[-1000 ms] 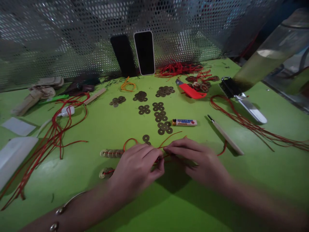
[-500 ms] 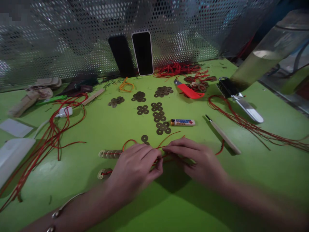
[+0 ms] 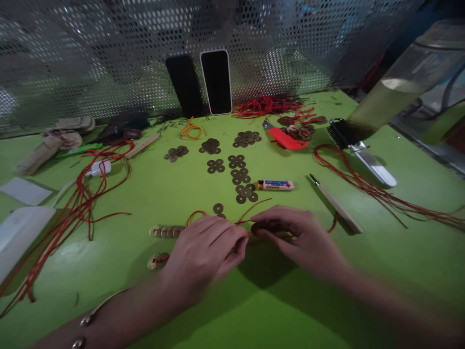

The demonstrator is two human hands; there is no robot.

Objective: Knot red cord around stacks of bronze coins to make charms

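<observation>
My left hand (image 3: 207, 249) is closed in a pinch on red cord near the table's front middle. Strung coins (image 3: 165, 231) lie in a row on red cord left of its fingers, and a shorter coin string (image 3: 157, 261) is partly under the hand. My right hand (image 3: 290, 232) is closed, with thumb and forefinger on dark coins beside the red cord (image 3: 250, 235) that runs between the hands. Just beyond my left hand lies a loose coin (image 3: 218, 208). Coin clusters (image 3: 246, 193) sit on the green table (image 3: 203, 310) further back.
A lighter (image 3: 276, 185), a wooden-handled tool (image 3: 336, 203), a comb (image 3: 363, 150) and a red cutter (image 3: 286, 139) lie beyond and right. Red cords (image 3: 83, 194) spread at left. A phone (image 3: 216, 82) leans on the mesh; a bottle (image 3: 395, 87) stands at right.
My right hand's fingers have shifted and curled, so dark coins now show between thumb and forefinger. My left hand has barely moved; the view has shifted slightly.
</observation>
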